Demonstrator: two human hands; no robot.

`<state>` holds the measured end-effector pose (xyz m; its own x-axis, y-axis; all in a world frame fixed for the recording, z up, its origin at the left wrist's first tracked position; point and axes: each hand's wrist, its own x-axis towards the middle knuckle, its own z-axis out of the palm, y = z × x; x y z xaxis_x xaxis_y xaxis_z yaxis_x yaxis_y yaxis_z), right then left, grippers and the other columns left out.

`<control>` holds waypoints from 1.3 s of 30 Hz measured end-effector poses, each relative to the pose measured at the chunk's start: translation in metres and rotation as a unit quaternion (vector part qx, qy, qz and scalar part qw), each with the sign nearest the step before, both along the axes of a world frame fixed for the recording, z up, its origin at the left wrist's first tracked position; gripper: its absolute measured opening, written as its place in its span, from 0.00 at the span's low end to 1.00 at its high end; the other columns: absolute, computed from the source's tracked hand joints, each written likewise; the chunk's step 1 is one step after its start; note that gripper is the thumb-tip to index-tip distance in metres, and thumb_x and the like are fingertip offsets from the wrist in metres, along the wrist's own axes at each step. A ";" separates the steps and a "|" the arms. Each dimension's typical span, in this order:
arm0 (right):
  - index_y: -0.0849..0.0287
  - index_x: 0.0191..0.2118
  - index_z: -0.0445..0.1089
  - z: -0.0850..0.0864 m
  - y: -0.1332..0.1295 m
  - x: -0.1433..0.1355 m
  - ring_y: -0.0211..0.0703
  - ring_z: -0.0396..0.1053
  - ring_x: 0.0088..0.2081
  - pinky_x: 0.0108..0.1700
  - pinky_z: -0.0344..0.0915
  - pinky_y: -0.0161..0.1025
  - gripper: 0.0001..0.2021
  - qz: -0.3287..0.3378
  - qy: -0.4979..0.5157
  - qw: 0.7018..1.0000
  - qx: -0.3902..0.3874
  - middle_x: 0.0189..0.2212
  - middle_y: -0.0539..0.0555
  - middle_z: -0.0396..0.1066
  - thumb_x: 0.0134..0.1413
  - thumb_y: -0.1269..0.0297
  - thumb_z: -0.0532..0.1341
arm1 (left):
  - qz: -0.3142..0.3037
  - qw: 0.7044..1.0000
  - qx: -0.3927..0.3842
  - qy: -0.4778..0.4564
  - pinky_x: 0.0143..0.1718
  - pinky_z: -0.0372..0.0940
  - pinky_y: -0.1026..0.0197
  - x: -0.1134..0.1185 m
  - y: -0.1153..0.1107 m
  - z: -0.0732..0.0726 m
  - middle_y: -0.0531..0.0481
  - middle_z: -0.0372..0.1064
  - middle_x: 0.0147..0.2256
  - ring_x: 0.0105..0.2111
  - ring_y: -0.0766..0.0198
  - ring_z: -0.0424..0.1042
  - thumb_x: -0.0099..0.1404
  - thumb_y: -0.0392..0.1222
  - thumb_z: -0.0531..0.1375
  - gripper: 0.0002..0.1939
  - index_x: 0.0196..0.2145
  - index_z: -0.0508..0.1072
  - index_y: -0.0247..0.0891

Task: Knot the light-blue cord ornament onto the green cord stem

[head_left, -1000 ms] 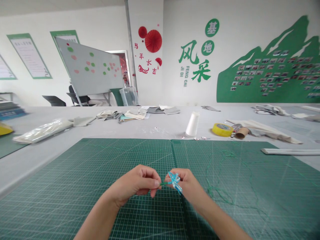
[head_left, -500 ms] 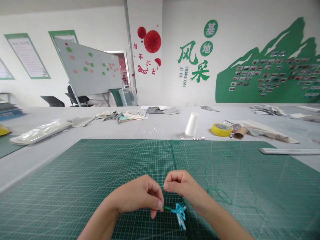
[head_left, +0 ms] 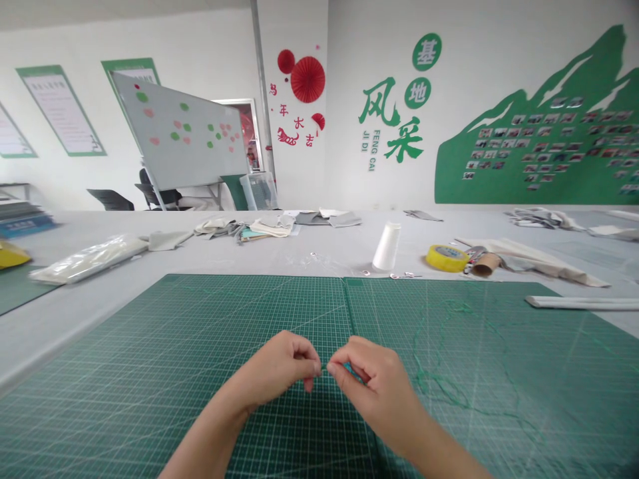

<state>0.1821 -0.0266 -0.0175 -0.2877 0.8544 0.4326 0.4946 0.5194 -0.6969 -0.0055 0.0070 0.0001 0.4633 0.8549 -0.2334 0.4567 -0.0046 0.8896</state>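
Over the cutting mat [head_left: 239,306], my left hand [head_left: 287,366] pinches a thin green stem [head_left: 324,367] between thumb and fingertips. My right hand [head_left: 372,379] closes its thumb and forefinger at the other side of the same short green piece, so the two sets of fingertips almost meet. Behind the right fingers a trace of the blue ribbon-like piece [head_left: 348,368] shows; most of it is hidden by that hand. A loose green thread [head_left: 449,392] lies in loops on the mat to the right.
Past the mat stand a white thread cone [head_left: 387,247] and a yellow tape roll [head_left: 446,258] beside a brown cardboard tube [head_left: 486,265]. Fabric scraps [head_left: 272,226] lie farther back. A clear plastic packet [head_left: 92,259] is on the left, white rods [head_left: 582,303] on the right.
My left hand has risen slightly with the stem. The right fingertips have come down onto the stem, and the blue piece, visible below before, is now mostly hidden behind the right hand.
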 end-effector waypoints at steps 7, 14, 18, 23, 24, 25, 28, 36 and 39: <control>0.59 0.26 0.68 -0.003 -0.002 0.000 0.36 0.59 0.23 0.27 0.50 0.35 0.12 0.007 -0.012 0.998 0.060 0.21 0.47 0.61 0.60 0.69 0.55 | 0.075 0.996 0.001 -0.041 0.22 0.47 0.66 -0.002 0.004 0.003 0.56 0.67 0.20 0.19 0.70 0.53 0.56 0.41 0.58 0.07 0.24 0.72 0.36; 0.59 0.25 0.66 -0.008 0.000 -0.002 0.35 0.59 0.23 0.28 0.51 0.34 0.11 0.003 -0.008 0.999 0.037 0.21 0.46 0.61 0.59 0.70 0.56 | 0.092 0.988 -0.037 -0.115 0.18 0.39 0.66 -0.004 0.004 0.006 0.56 0.66 0.22 0.16 0.73 0.47 0.60 0.45 0.58 0.10 0.26 0.68 0.36; 0.59 0.24 0.66 -0.010 0.003 -0.001 0.36 0.59 0.23 0.28 0.51 0.34 0.11 -0.011 -0.001 1.000 0.000 0.20 0.46 0.61 0.58 0.70 0.57 | 0.085 0.984 -0.056 -0.148 0.18 0.36 0.65 -0.005 0.003 0.006 0.56 0.65 0.23 0.16 0.75 0.47 0.61 0.46 0.59 0.12 0.26 0.68 0.35; 0.58 0.23 0.66 -0.011 0.008 0.000 0.36 0.57 0.23 0.27 0.50 0.34 0.10 -0.018 0.011 0.999 -0.030 0.19 0.45 0.58 0.55 0.70 0.58 | 0.078 0.980 -0.072 -0.170 0.18 0.36 0.65 -0.006 0.003 0.006 0.56 0.64 0.23 0.16 0.76 0.48 0.61 0.45 0.59 0.11 0.26 0.68 0.35; 0.58 0.23 0.66 -0.011 0.008 0.000 0.36 0.56 0.23 0.27 0.50 0.34 0.10 -0.018 0.018 0.999 -0.036 0.19 0.45 0.58 0.55 0.70 0.59 | 0.076 0.979 -0.073 -0.173 0.18 0.35 0.65 -0.006 0.003 0.006 0.56 0.64 0.23 0.16 0.76 0.48 0.61 0.45 0.60 0.11 0.26 0.68 0.34; 0.58 0.22 0.66 -0.011 0.009 0.000 0.36 0.56 0.23 0.27 0.50 0.34 0.10 -0.016 0.027 0.998 -0.045 0.19 0.45 0.58 0.54 0.70 0.59 | 0.075 0.979 -0.075 -0.176 0.18 0.35 0.65 -0.006 0.003 0.006 0.56 0.64 0.23 0.16 0.76 0.48 0.61 0.45 0.60 0.11 0.26 0.67 0.34; 0.59 0.21 0.66 -0.012 0.011 -0.001 0.37 0.54 0.23 0.27 0.49 0.35 0.11 -0.002 0.081 0.992 -0.099 0.18 0.45 0.57 0.53 0.68 0.59 | 0.069 0.977 -0.082 -0.184 0.18 0.35 0.66 -0.006 0.003 0.007 0.56 0.64 0.23 0.16 0.76 0.47 0.60 0.45 0.60 0.11 0.27 0.67 0.35; 0.58 0.20 0.61 -0.017 0.023 0.004 0.35 0.47 0.22 0.25 0.45 0.35 0.14 0.065 0.166 0.963 -0.204 0.17 0.44 0.50 0.51 0.59 0.60 | 0.021 0.976 -0.107 -0.186 0.18 0.35 0.65 -0.007 0.000 0.010 0.57 0.65 0.22 0.15 0.76 0.45 0.59 0.43 0.61 0.09 0.28 0.69 0.35; 0.59 0.19 0.61 -0.019 0.026 0.006 0.35 0.48 0.22 0.25 0.46 0.34 0.13 0.085 0.191 0.950 -0.231 0.18 0.44 0.53 0.47 0.60 0.62 | -0.013 0.978 -0.120 -0.171 0.18 0.38 0.66 -0.008 -0.001 0.010 0.56 0.66 0.20 0.16 0.75 0.47 0.58 0.42 0.61 0.08 0.28 0.71 0.34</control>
